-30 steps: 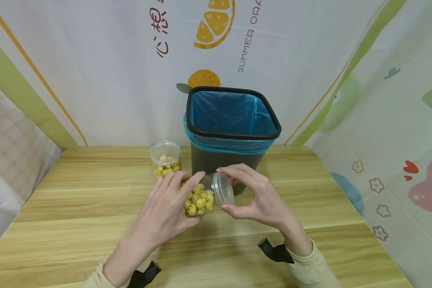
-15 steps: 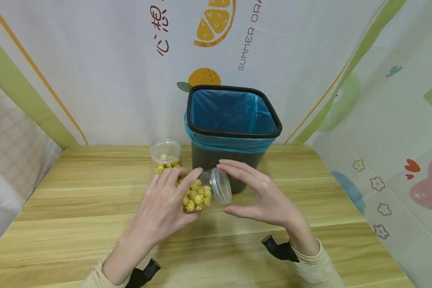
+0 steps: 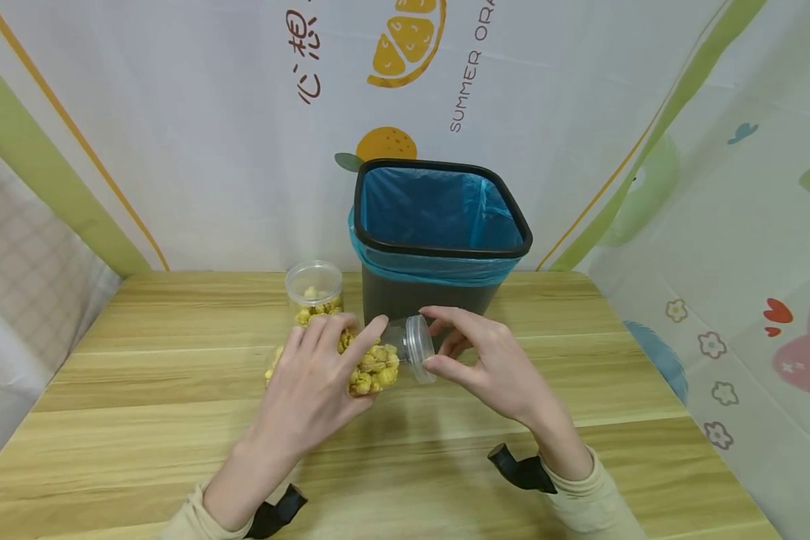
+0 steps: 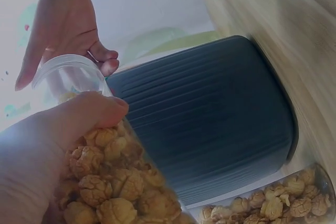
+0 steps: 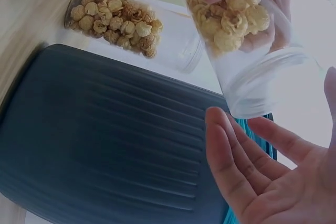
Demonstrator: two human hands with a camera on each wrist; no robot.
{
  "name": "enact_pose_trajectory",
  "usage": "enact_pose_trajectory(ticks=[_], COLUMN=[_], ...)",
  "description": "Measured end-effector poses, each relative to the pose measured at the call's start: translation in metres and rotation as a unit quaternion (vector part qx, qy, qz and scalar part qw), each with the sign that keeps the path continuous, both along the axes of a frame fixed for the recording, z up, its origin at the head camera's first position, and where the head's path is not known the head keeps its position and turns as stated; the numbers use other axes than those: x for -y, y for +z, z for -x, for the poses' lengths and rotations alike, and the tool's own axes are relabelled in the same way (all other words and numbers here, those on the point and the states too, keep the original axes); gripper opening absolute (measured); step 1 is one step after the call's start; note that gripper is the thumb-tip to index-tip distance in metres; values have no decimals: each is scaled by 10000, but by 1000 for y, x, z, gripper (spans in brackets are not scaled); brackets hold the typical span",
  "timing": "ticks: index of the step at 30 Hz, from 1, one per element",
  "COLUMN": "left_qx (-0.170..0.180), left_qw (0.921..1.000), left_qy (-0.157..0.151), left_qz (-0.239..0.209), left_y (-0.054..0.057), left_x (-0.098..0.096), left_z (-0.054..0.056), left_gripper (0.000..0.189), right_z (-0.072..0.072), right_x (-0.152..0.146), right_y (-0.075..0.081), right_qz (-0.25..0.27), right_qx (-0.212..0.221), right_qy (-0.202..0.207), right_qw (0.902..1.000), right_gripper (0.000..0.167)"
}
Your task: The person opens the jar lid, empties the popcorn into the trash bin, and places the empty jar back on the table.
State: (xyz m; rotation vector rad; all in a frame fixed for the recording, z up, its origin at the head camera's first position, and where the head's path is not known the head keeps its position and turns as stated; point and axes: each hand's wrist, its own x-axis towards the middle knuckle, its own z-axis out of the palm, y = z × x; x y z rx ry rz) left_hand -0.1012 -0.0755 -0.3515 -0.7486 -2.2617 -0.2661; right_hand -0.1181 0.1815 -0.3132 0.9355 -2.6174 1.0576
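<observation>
Fingers of the right hand [image 3: 494, 364] stand apart around the lid [image 3: 421, 349], contact unclear; the left hand [image 3: 310, 390] curls round the popcorn jar [image 3: 378, 369], apparently bracing it, lid toward three o'clock. Beyond, another jar [image 3: 315, 294] stands at eleven, the bin [image 3: 405, 298] at one.

A clear jar [image 3: 397, 330] is lying almost sideways in the left hand [image 3: 310, 379], which is gripping it around the middle. Yellow, lumpy popcorn [image 3: 378, 369] is filling the part toward its base. At the other end a transparent, ridged lid [image 3: 421, 351] is sitting, and it is facing the right hand [image 3: 489, 356].
</observation>
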Motion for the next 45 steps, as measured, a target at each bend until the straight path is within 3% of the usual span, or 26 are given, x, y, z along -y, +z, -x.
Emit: enact_pose_trajectory(ticks=[5, 10, 18, 24, 28, 36, 40, 45], left_qx=[-6, 102, 271, 261, 258, 2, -101, -131], left_qw=[10000, 9999, 9996, 9996, 9997, 9998, 9995, 9993], left_qy=[-29, -25, -29, -27, 2, 74, 125, 136], left_qz=[-20, -38, -69, -84, -15, 192, 285, 320], left_y=[0, 2, 3, 3, 3, 3, 3, 2], left_x=[0, 0, 1, 1, 1, 0, -1, 0], left_z=[0, 0, 0, 0, -1, -3, -4, -4], left_gripper=[98, 100, 103, 104, 104, 102, 103, 104], right_z=[-1, -1, 1, 0, -1, -1, -1, -2], right_x=[2, -1, -7, -7, -6, -3, 0, 2], right_y=[0, 0, 2, 4, 4, 0, -1, 1], right_qz=[39, 41, -112, -151, -24, -237, -311, -268], right_qx=[18, -126, -660, -898, -710, 92, 473, 654], right_qy=[35, 327, 984, 1064, 779, 144, -24, -45], right_qw=[10000, 9994, 9929, 9901, 9944, 9996, 9984, 9975], right_gripper=[63, 70, 75, 84, 84, 62, 60, 61])
